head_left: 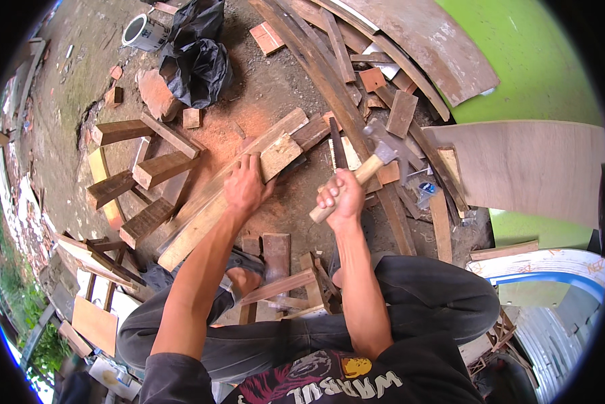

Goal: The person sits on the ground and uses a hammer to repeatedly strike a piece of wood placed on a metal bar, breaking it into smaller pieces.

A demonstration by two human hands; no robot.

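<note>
My right hand (343, 198) is closed round the wooden handle of a claw hammer (368, 170). The hammer's metal head points up and to the right, above the scrap wood. My left hand (246, 185) grips a pale wooden board (281, 156) with its fingers over the far edge and the thumb on the near side. This board slants from lower left to upper right, and a second long board (275, 134) lies along its far side. Just beyond my right fist stands a handsaw blade (337, 145), its handle out of sight.
Short timber blocks (161, 168) lie joined or stacked at the left. Long planks and offcuts (401, 113) pile up at the right, beside a plywood sheet (525, 168). A black plastic bag (198, 71) and a white bucket (145, 34) stand at the back. Wood pieces (275, 256) lie between my legs.
</note>
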